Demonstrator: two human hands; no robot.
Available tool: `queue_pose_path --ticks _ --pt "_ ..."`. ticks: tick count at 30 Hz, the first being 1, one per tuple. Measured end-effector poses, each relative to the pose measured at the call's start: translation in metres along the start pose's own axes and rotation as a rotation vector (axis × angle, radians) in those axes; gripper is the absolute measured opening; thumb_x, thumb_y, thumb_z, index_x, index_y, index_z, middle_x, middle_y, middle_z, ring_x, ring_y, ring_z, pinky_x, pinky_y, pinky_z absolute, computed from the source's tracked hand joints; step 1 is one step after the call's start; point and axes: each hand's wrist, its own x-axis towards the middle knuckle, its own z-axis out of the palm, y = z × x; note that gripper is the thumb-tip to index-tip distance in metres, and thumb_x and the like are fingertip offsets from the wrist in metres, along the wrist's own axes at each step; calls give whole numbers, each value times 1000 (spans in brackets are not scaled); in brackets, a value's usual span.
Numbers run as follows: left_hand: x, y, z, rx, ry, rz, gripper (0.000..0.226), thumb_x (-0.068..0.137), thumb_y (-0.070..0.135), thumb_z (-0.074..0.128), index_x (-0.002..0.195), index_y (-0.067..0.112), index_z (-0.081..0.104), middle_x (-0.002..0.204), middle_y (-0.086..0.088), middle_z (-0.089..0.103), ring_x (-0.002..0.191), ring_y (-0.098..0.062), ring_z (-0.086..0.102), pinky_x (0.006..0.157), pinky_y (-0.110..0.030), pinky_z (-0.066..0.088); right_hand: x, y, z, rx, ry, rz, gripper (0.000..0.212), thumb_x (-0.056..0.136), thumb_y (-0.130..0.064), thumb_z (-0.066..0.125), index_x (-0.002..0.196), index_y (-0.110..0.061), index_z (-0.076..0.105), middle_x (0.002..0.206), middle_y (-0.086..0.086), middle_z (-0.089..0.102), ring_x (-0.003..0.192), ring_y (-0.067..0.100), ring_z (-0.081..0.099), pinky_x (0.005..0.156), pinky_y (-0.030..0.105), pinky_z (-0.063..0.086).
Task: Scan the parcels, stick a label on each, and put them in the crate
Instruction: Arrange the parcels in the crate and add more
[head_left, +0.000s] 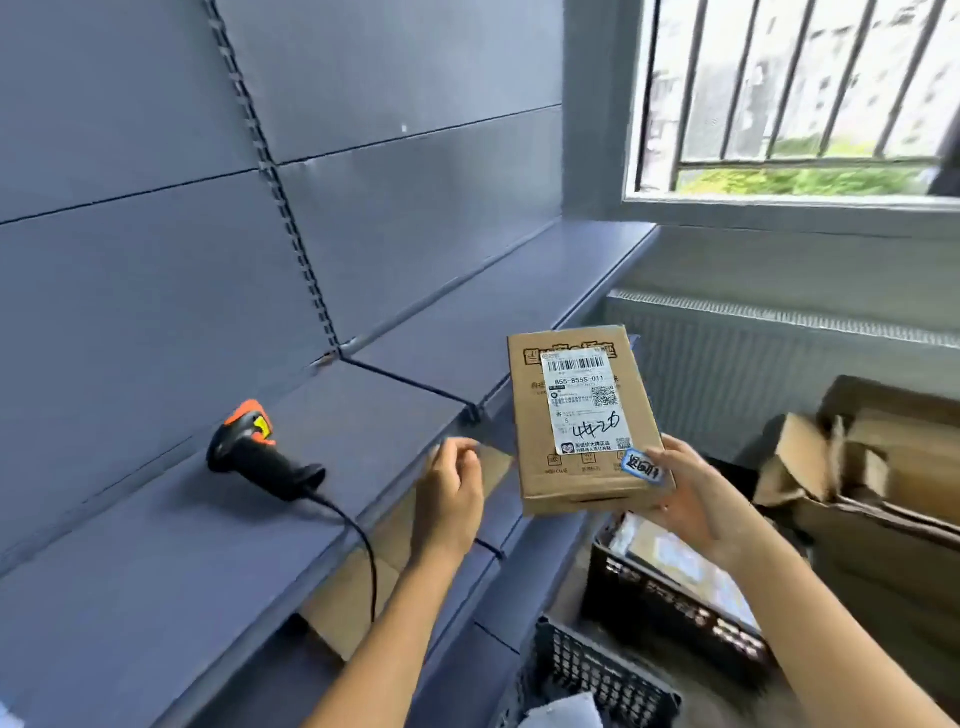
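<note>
Head camera: the right hand (691, 499) grips the brown parcel (582, 415) by its near corner, up beside the shelf (156, 545) edge. The left hand (452, 493) is loose and empty at that edge. The scanner (254, 452) lies on the shelf. The black crate (670, 608) sits lower, beside the shelf.

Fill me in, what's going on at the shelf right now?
A person's right hand holds a cardboard parcel up above the black crate, with a small blue-edged sticker on the corner by the thumb. The left hand hangs free, holding nothing. The scanner lies unheld on the shelf.
</note>
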Motion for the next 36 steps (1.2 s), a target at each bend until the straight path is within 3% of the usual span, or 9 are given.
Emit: queue_pose_path --ticks 2,4,8,15,20,23,28,31,36 --pt "-14 22 42 -4 -122 35 18 97 15 42 102 16 59 94 -4 64 81 -23 57 62 -28 35 -32 -8 -53 81 122 -46 45 70 -24 71 112 -17 57 101 6 71 75 20 70 62 36 57" --pt "-32 43 79 -11 -216 70 17 96 14 44 104 13 59 93 -1 60 85 -22 58 66 -28 38 -64 -11 -102 137 246 -58 26 83 -15 60 109 -18 56 104 9 68 76 21 69 57 34 57" --pt "-69 81 147 -31 -399 129 16 96 15 45 103 13 58 100 -2 60 91 -20 57 76 -30 45 -128 -15 -192 173 466 -91 22 92 -8 49 110 -20 54 112 11 64 88 24 62 76 42 47" --pt "-129 159 252 -84 -632 250 15 95 14 46 102 13 58 99 -2 60 89 -14 54 71 -19 35 -230 -26 -300 242 715 -125 38 92 -9 50 128 -20 46 122 11 61 96 24 60 89 44 46" --pt "-161 200 301 -153 -771 300 15 95 14 47 105 14 59 99 -2 60 93 -17 56 75 -20 39 -279 -31 -339 263 859 -141 36 93 -10 48 127 -20 45 105 5 66 85 20 63 76 40 51" --pt "-167 210 321 -186 -824 341 15 96 14 46 105 16 57 99 2 58 92 -13 55 72 -15 39 -289 -29 -353 310 878 -167 36 92 -12 50 127 -19 48 96 3 73 73 15 71 58 33 57" --pt "-165 214 360 -200 -861 321 14 95 14 47 103 20 57 100 2 60 91 -11 55 67 -9 38 -281 -30 -378 319 866 -156 50 85 -17 58 134 -18 46 106 5 72 75 15 72 66 35 59" --pt "-157 216 390 -182 -893 300 13 95 13 47 99 22 56 99 2 60 92 -10 55 72 -14 37 -259 -39 -397 309 833 -133 71 65 -26 74 131 -19 48 108 7 72 79 17 72 65 35 59" --pt "-120 223 449 -186 -902 244 18 96 15 45 110 18 57 103 3 60 95 -8 55 67 -5 37 -189 -63 -443 308 819 -98 52 82 -18 58 132 -17 45 112 11 70 84 22 70 73 39 59"
